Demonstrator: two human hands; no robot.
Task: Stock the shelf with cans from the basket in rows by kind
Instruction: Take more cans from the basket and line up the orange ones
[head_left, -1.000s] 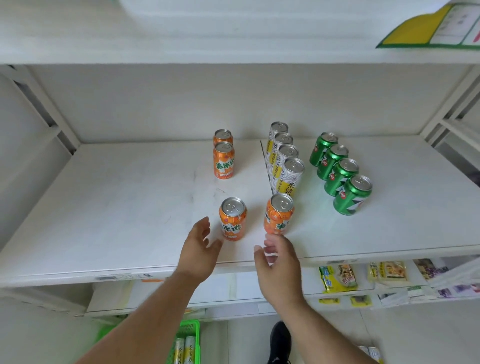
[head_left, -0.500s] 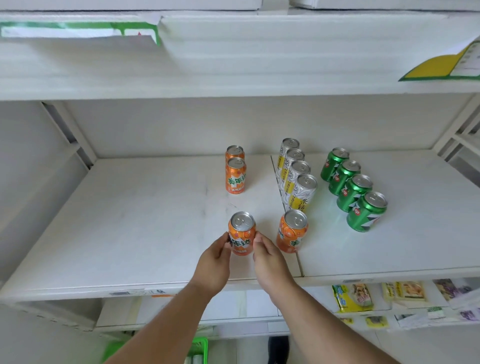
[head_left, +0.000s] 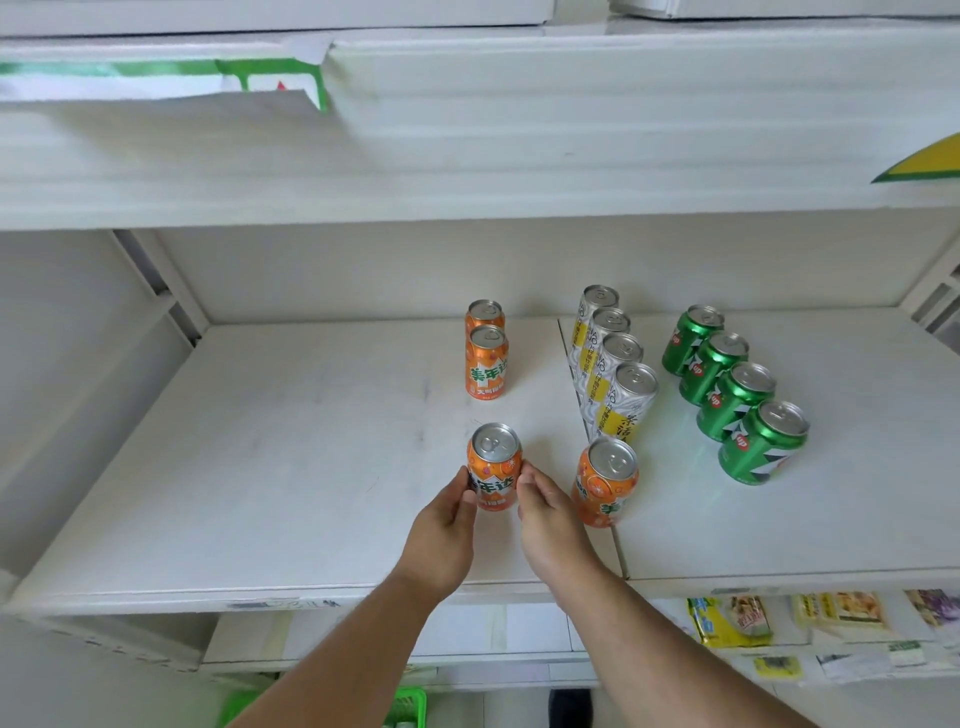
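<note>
Here, both hands close on one orange can standing upright near the front of the white shelf. Left hand and right hand pinch its lower sides, fingers curled against the printed label. Silver lid, pull tab, glossy metal. Second orange can just beside, right, untouched. Further back: two orange cans in file, four silver-yellow cans, four green cans, leaning rows. Green basket below, mesh plastic.
</note>
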